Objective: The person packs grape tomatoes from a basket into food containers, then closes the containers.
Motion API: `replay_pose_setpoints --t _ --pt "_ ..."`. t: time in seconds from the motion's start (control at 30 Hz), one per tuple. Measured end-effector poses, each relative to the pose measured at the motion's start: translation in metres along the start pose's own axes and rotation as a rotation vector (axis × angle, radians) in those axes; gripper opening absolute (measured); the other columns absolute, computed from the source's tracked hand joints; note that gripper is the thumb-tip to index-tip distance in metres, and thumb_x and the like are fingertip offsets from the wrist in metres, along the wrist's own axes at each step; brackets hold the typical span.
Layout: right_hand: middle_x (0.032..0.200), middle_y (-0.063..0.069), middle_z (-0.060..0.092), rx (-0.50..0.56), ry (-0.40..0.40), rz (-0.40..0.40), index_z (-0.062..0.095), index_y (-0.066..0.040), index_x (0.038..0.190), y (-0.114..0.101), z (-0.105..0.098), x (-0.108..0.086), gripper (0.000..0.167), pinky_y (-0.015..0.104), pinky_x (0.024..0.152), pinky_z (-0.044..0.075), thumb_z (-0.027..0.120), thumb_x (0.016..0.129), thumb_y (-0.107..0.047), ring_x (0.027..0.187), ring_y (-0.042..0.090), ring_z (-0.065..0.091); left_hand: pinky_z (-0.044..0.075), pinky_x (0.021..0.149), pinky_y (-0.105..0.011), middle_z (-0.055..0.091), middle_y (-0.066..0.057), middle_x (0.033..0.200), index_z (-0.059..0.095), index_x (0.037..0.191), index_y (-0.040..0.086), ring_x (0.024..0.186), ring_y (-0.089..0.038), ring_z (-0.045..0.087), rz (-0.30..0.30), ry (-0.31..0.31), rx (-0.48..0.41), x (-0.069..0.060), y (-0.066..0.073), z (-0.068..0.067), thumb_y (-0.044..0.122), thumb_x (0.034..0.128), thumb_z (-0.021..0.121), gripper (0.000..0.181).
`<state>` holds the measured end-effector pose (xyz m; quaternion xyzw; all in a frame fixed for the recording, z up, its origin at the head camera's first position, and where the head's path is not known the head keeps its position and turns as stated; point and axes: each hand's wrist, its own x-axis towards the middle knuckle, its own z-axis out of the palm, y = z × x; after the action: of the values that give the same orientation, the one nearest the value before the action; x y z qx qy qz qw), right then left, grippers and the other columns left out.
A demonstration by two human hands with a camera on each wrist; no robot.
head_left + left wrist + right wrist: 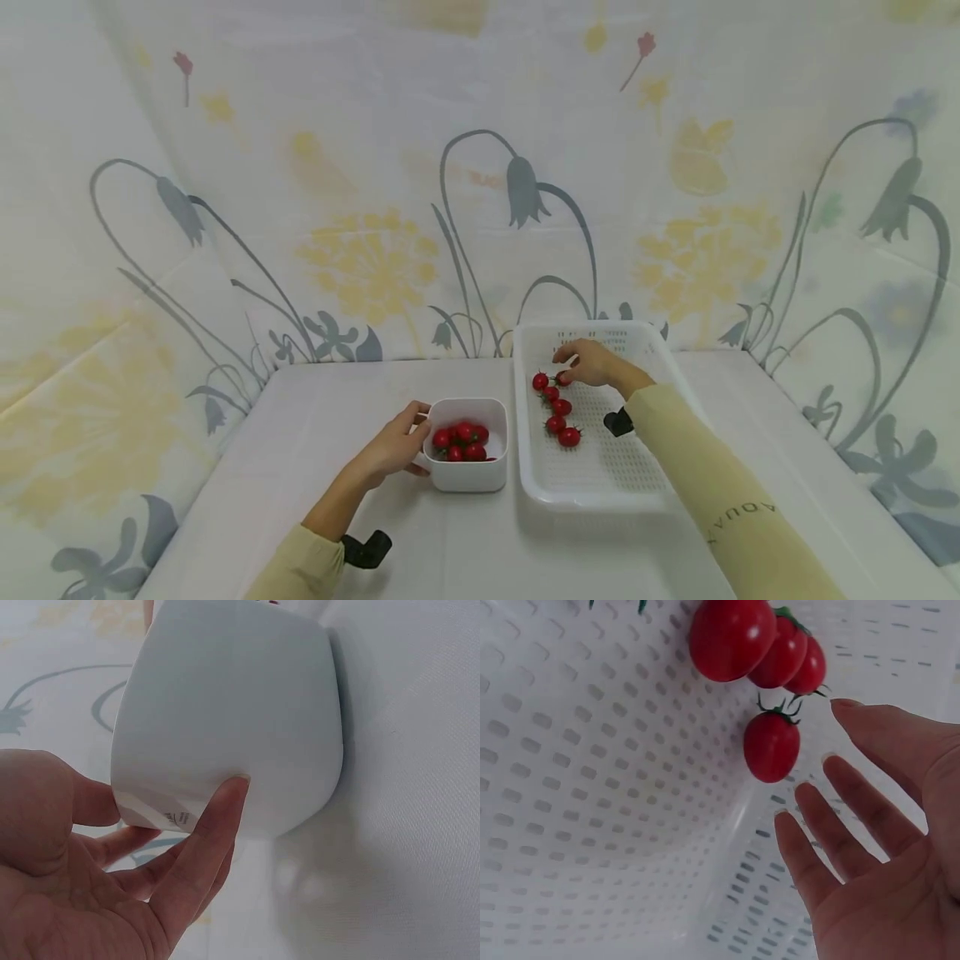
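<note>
Cherry tomatoes (454, 453) fill part of a white square container (468, 477) standing on the table. My left hand (392, 443) holds that container by its left side; in the left wrist view, fingers (217, 832) bend against its wall (232, 697). Several more cherry tomatoes (569, 437) lie in a loose line along the left part of a white perforated basket (600, 502). Over the basket's far part, my right hand (591, 363) has its fingers extended and nothing in its grasp. Close to its fingertips is a tomato with a green calyx (772, 748).
The basket stands just right of the container, with a narrow gap between them. White cloth covers the table (330, 400). A flower-patterned curtain (375, 167) hangs behind and at both sides. Black wrist straps (367, 550) sit below each hand.
</note>
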<state>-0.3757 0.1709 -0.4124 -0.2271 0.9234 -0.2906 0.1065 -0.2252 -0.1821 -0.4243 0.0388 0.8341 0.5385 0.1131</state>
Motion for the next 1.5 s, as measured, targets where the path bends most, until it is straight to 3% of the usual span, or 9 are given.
replay_pose_setpoints --t 0.37,0.7,1.0,1.5 --pt "0.111 0.019 0.071 -0.125 -0.029 0.056 0.071 0.004 0.115 0.013 0.01 0.007 0.027 0.052 0.098 0.054 0.072 0.089 -0.004 0.108 0.036 0.064 0.065 0.065 -0.047 0.052 -0.022 0.14 0.049 0.137 0.003 0.111 -0.037 0.062 0.001 -0.001 -0.006 0.0 -0.002 0.001 0.015 0.1092 0.044 0.03" --pt "0.098 0.017 0.07 -0.106 -0.045 0.112 0.073 0.003 0.099 0.012 0.011 0.005 0.015 0.033 0.071 0.06 0.076 0.089 -0.008 0.077 0.022 0.067 0.065 0.065 -0.046 0.051 -0.022 0.141 0.048 0.138 0.004 0.11 -0.036 0.062 -0.014 0.002 0.011 0.001 -0.001 0.0 0.016 0.1093 0.044 0.031" --pt "0.101 0.019 0.071 -0.019 -0.046 0.129 0.071 0.006 0.104 0.008 0.01 -0.002 0.02 0.034 0.075 0.062 0.075 0.092 -0.009 0.081 0.022 0.07 0.064 0.065 -0.048 0.052 -0.021 0.141 0.048 0.138 0.004 0.109 -0.035 0.062 -0.007 0.005 0.004 0.001 -0.002 0.001 0.016 0.1091 0.044 0.031" --pt "0.099 0.014 0.074 0.055 -0.034 0.089 0.07 0.006 0.108 0.007 -0.001 -0.003 0.022 0.041 0.084 0.062 0.07 0.096 -0.013 0.087 0.024 0.072 0.065 0.065 -0.045 0.051 -0.021 0.14 0.049 0.137 0.005 0.11 -0.037 0.061 -0.009 0.0 0.006 0.002 -0.003 0.001 0.016 0.1092 0.045 0.031"
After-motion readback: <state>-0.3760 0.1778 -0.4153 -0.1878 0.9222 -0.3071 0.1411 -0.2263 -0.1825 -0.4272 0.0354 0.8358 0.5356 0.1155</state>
